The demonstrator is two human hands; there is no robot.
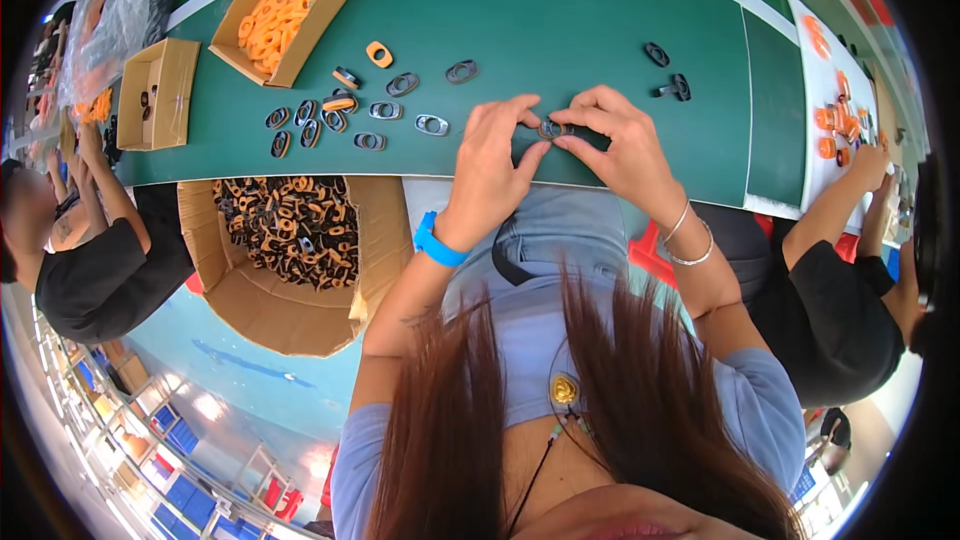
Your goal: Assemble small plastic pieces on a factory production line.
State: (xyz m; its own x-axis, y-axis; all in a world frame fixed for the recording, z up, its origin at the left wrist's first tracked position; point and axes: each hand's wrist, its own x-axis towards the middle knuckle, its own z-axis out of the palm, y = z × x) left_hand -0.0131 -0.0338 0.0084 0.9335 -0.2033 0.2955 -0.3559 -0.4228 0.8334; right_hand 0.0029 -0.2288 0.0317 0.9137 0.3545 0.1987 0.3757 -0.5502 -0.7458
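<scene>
Close to the table's near edge, my left hand (492,158) and my right hand (622,145) meet at a small dark oval plastic ring (552,128). Thumb and fingertips of each hand pinch it from either side, covering part of it. Left of my hands, several dark oval plastic rings (432,124) lie scattered, some showing orange. One orange oval ring (379,54) rests farther back among them. Beyond my right hand are a dark ring (657,54) and another dark piece (680,87) with a stub sticking out sideways.
A cardboard box (318,35) of orange rings and a smaller cardboard box (185,90) with a few dark pieces stand at the table's left. Below the edge, a large carton (290,335) holds many black-and-orange pieces. Other people work at both sides; orange parts lie on a white surface (815,65).
</scene>
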